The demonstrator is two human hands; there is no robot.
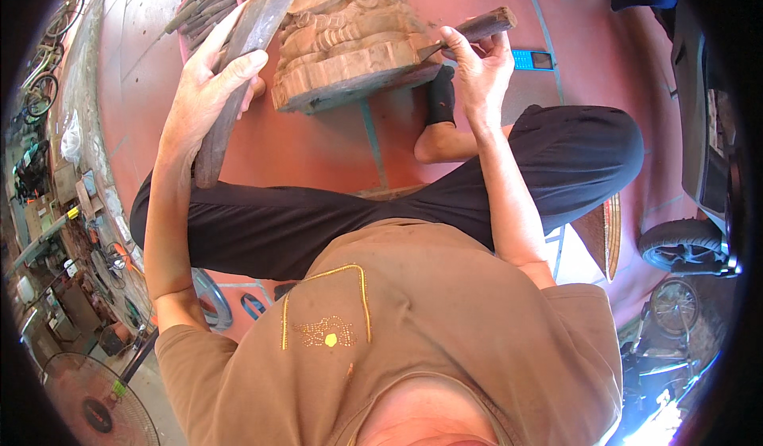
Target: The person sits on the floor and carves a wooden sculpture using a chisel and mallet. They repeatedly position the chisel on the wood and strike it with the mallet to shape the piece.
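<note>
A carved block of reddish-brown wood (350, 37) stands on the tiled floor ahead of my crossed legs, its carved relief facing up and its thick rim toward me. Left of it, my left hand (199, 88) is wrapped round a long, flat, worn wooden bar (266, 17), held at a slant. The bar's upper end runs out of the picture. By the block's right edge, my right hand (482, 77) grips a chisel with a dark wooden handle (491, 23). Its metal blade (431, 50) points left toward the block's rim; whether it touches the wood I cannot tell.
Several wooden-handled tools (208, 7) lie together at the far left. A blue phone (532, 60) rests on the floor right of my right hand. My foot in a dark sock (441, 100) is close to the block. A motorbike wheel (683, 243) stands right, a fan (99, 414) lower left.
</note>
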